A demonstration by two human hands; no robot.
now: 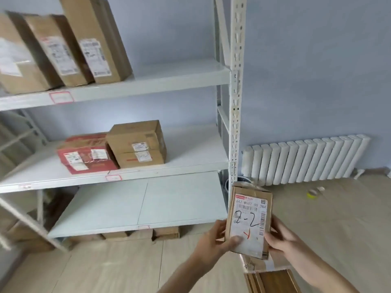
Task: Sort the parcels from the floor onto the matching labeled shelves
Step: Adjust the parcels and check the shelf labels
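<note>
Both hands hold up a small cardboard parcel [248, 220] in front of the white shelving unit [234, 102], label marked "2-2" facing out: left hand [213, 240] fingers curled round its left edge with thumb on the label, right hand [281, 237] fingers clamped on its right edge. Middle shelf [190, 153] carries a red box [84, 155] and a brown box [137, 144]; more boxes [63, 45] stand on the shelf above. A radiator [306, 159] on the wall to the right.

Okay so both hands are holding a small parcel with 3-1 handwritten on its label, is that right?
Not quite. The head view shows the label reads 2-2, not 3-1. The rest holds: the left hand and right hand both hold the small parcel.
</note>
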